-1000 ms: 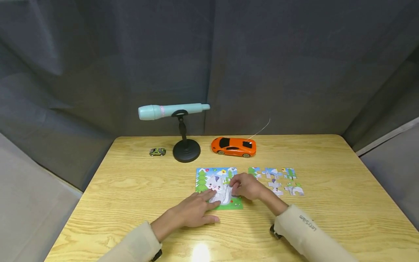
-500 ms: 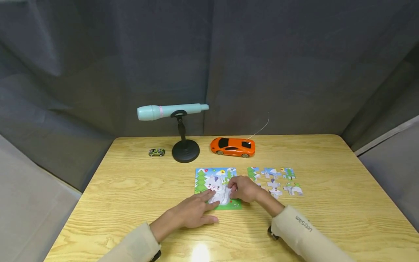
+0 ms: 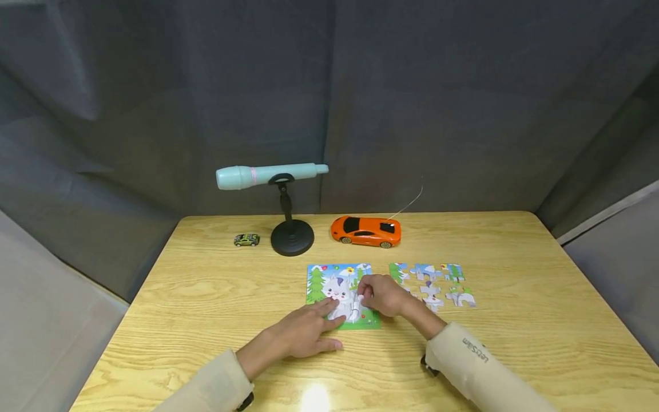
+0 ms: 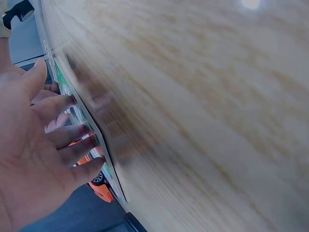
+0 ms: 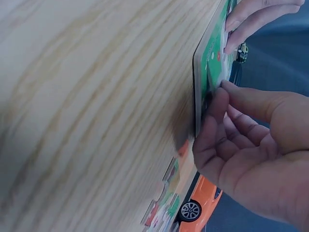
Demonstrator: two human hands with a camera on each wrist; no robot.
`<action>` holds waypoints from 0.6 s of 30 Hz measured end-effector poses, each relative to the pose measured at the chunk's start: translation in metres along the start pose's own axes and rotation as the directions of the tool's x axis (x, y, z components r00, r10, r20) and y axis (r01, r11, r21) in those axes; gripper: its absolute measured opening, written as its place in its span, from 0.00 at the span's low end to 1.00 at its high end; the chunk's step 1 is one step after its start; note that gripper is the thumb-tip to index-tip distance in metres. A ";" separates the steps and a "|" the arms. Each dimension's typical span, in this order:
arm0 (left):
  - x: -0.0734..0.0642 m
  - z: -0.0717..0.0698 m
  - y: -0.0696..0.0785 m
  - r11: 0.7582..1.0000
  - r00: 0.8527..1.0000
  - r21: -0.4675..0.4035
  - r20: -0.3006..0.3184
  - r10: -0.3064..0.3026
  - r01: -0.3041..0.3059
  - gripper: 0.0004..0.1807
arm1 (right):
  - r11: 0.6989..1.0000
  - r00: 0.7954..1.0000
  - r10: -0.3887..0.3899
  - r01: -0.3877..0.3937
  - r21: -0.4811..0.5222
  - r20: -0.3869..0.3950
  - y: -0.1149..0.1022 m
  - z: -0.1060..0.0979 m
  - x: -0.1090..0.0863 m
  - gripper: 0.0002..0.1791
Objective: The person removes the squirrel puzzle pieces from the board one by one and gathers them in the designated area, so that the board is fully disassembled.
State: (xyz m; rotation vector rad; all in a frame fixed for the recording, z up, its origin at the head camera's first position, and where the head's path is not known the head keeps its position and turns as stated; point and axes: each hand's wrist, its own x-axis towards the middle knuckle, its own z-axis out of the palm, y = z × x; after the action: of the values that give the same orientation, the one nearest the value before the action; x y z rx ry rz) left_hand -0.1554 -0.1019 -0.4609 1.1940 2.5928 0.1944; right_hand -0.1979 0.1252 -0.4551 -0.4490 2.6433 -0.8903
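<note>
A square picture puzzle (image 3: 316,280) of a white squirrel-like animal among green trees lies on the wooden table. Flat on its lower left part rest the outstretched fingers of my left hand (image 3: 306,332); the left wrist view shows them spread along the puzzle's edge. My right hand (image 3: 388,294) pinches a puzzle piece (image 3: 356,305) between thumb and forefinger at the puzzle's right side. In the right wrist view, a dark gap shows by the fingertips, where the piece tilts up from the tray. Much of that piece is hidden by the fingers.
Several loose puzzle pieces (image 3: 431,293) lie right of the puzzle, partly behind the right hand. Farther back stand an orange toy car (image 3: 366,231) with a thin antenna, a light-blue toy microphone (image 3: 278,173) on a black stand (image 3: 292,238), and a small toy car (image 3: 246,240).
The piece under my right fingertips now has a visible seam and looks lifted, where the picture looked unbroken before. My right hand has shifted very slightly; my left hand stays in place.
</note>
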 end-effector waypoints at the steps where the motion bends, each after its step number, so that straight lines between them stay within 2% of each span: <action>1: 0.000 0.000 0.000 1.000 1.000 -0.002 -0.001 0.001 -0.001 0.33 | 1.000 1.000 -0.004 0.004 0.007 0.003 0.001 -0.001 0.001 0.04; 8: 0.000 0.001 0.000 1.000 1.000 -0.019 -0.011 0.008 -0.008 0.34 | 0.993 0.997 -0.063 0.058 0.100 0.055 0.007 -0.010 0.001 0.04; 18: 0.000 0.000 0.001 1.000 1.000 -0.030 0.000 -0.001 0.001 0.34 | 0.972 0.990 -0.129 0.113 0.206 0.063 0.014 -0.026 -0.008 0.04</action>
State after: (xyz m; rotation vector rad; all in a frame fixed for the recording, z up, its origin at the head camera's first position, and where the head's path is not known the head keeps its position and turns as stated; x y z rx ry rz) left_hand -0.1549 -0.1013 -0.4609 1.1827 2.5811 0.2329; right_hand -0.2034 0.1529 -0.4423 -0.5849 2.4463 -1.1424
